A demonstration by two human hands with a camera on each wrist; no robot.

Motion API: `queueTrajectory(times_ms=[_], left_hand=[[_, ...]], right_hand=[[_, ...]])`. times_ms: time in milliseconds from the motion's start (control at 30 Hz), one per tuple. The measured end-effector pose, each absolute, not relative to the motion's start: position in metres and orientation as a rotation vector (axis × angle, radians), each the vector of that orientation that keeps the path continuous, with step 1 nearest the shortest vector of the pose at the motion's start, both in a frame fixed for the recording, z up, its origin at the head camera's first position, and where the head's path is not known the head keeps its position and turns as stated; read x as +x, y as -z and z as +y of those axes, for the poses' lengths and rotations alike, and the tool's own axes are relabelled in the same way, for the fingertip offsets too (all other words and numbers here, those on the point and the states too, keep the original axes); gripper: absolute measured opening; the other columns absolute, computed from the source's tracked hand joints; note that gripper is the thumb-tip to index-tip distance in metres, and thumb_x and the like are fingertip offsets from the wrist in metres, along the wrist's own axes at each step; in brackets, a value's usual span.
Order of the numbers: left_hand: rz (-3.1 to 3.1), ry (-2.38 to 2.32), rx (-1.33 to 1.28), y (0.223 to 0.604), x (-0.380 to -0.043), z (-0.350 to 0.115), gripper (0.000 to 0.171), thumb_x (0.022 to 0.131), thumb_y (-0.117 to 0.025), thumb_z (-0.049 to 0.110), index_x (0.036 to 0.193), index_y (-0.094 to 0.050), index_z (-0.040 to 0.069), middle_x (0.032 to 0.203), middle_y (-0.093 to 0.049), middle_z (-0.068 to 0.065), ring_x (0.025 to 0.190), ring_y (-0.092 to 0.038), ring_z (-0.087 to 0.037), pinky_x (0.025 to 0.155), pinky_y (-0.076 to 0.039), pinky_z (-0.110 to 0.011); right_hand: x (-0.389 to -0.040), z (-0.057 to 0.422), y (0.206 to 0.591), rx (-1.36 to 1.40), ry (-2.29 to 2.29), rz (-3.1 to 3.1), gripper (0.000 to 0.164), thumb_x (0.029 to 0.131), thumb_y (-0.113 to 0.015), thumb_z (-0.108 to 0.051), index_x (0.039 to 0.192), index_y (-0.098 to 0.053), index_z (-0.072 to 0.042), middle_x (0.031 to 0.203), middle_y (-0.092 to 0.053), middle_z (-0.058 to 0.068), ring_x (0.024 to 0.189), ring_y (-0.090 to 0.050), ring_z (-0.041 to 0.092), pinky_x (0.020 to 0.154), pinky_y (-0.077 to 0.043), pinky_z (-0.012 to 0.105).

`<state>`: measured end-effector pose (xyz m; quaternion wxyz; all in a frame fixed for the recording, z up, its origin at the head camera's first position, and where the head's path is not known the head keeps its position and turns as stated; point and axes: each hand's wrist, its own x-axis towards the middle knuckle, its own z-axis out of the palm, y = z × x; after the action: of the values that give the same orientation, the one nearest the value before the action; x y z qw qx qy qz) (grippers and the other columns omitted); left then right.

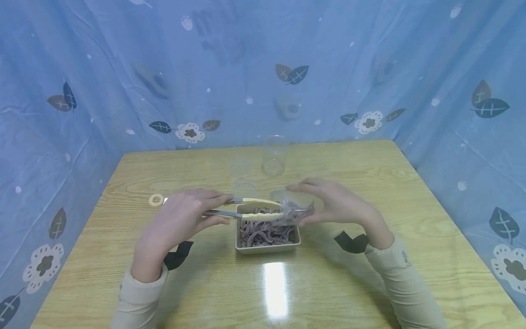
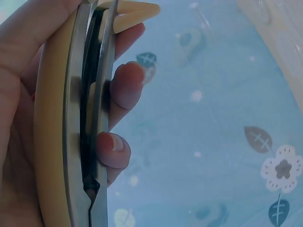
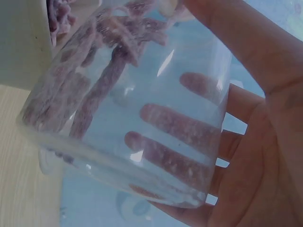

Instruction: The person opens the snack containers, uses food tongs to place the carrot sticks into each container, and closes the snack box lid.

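My left hand [image 1: 181,217] grips a pair of steel tongs [image 1: 223,213] with pale yellow tips and a ring at the handle end. The tong tips reach the mouth of a clear plastic jar [image 3: 165,66]. My right hand [image 1: 339,203] holds that jar tilted on its side, thumb and fingers around its wall. Purplish dried strips [image 3: 102,92] lie along the jar's inner wall. Below the jar and tongs, a cream rectangular tray [image 1: 267,250] holds many more strips [image 1: 260,235], partly hidden by the tongs.
Another clear jar [image 1: 274,167] stands upright behind the tray. Two clear round lids [image 1: 241,169] lie left of it on the wooden table [image 1: 328,283]. A blue patterned curtain [image 1: 246,68] hangs along the table's back and sides.
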<state>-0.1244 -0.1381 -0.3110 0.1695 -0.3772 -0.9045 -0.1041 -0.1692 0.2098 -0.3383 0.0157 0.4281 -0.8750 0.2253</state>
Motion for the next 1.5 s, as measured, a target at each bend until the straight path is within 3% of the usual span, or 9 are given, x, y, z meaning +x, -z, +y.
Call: queueTrajectory(times_ms=[267, 533, 667, 833, 1000, 1167, 1333, 1500], left_hand=[[-2.511, 0.282, -0.992, 0.303, -0.121, -0.15, 0.057, 0.069, -0.075, 0.044, 0.118, -0.065, 0.015, 0.107, -0.068, 0.0, 0.083, -0.067, -0.017, 0.062, -0.053, -0.035], [-2.574, 0.331, -0.888, 0.297, -0.115, -0.164, 0.064, 0.065, -0.078, 0.045, 0.12, -0.064, 0.015, 0.109, -0.068, 0.0, 0.065, -0.062, -0.005, 0.053, -0.046, -0.027], [-2.66, 0.292, -0.878, 0.297, -0.111, -0.165, 0.067, 0.063, -0.079, 0.047, 0.122, -0.062, 0.019, 0.112, -0.067, 0.002, 0.068, -0.062, -0.006, 0.051, -0.043, -0.025], [-2.783, 0.269, -0.898, 0.299, -0.106, -0.159, 0.064, 0.062, -0.079, 0.05, 0.119, -0.063, 0.025, 0.11, -0.067, 0.007, 0.074, -0.063, -0.008, 0.053, -0.045, -0.024], [-2.92, 0.258, -0.851, 0.302, -0.102, -0.15, 0.064, 0.062, -0.08, 0.048, 0.117, -0.064, 0.02, 0.11, -0.067, 0.003, 0.089, -0.066, -0.017, 0.061, -0.05, -0.032], [-2.946, 0.204, -0.802, 0.304, -0.099, -0.142, 0.062, 0.059, -0.083, 0.044, 0.111, -0.065, 0.015, 0.098, -0.069, 0.003, 0.074, -0.063, -0.013, 0.054, -0.046, -0.028], [-2.938, 0.112, -0.748, 0.306, -0.096, -0.133, 0.056, 0.056, -0.085, 0.041, 0.098, -0.064, 0.011, 0.076, -0.06, 0.006, 0.057, -0.05, -0.008, 0.046, -0.037, -0.023], [-3.002, 0.06, -0.679, 0.303, -0.094, -0.12, 0.053, 0.055, -0.086, 0.039, 0.094, -0.063, 0.009, 0.07, -0.055, 0.003, 0.054, -0.048, -0.01, 0.044, -0.036, -0.025]], right_hand=[[-0.182, 0.224, 0.344, 1.337, -0.97, -2.679, 0.083, 0.068, -0.079, -0.042, 0.137, -0.044, -0.013, 0.128, -0.055, 0.0, 0.116, -0.051, 0.016, 0.1, -0.041, 0.038], [-0.193, 0.236, 0.348, 1.284, -1.24, -2.659, 0.083, 0.07, -0.081, -0.025, 0.141, -0.039, -0.014, 0.136, -0.049, 0.004, 0.121, -0.047, 0.016, 0.099, -0.041, 0.043], [-0.197, 0.242, 0.352, 1.291, -1.419, -2.588, 0.08, 0.068, -0.08, -0.008, 0.138, -0.042, -0.01, 0.128, -0.054, 0.007, 0.119, -0.049, 0.019, 0.097, -0.042, 0.043], [-0.203, 0.243, 0.353, 1.371, -1.68, -2.452, 0.084, 0.065, -0.076, 0.008, 0.138, -0.037, -0.004, 0.133, -0.048, 0.015, 0.123, -0.045, 0.03, 0.103, -0.037, 0.04], [-0.204, 0.243, 0.353, 1.37, -1.74, -2.43, 0.086, 0.066, -0.076, 0.009, 0.139, -0.035, -0.006, 0.134, -0.047, 0.015, 0.124, -0.045, 0.032, 0.104, -0.038, 0.039], [-0.198, 0.24, 0.346, 1.36, -1.724, -2.428, 0.081, 0.066, -0.075, 0.012, 0.136, -0.038, -0.002, 0.131, -0.049, 0.018, 0.122, -0.045, 0.034, 0.101, -0.04, 0.043], [-0.188, 0.234, 0.333, 1.365, -1.715, -2.414, 0.079, 0.065, -0.073, 0.014, 0.134, -0.037, 0.005, 0.127, -0.049, 0.024, 0.117, -0.046, 0.041, 0.097, -0.041, 0.046], [-0.184, 0.231, 0.326, 1.335, -1.709, -2.421, 0.079, 0.063, -0.075, 0.013, 0.133, -0.039, 0.005, 0.125, -0.051, 0.024, 0.114, -0.048, 0.042, 0.097, -0.042, 0.046]])
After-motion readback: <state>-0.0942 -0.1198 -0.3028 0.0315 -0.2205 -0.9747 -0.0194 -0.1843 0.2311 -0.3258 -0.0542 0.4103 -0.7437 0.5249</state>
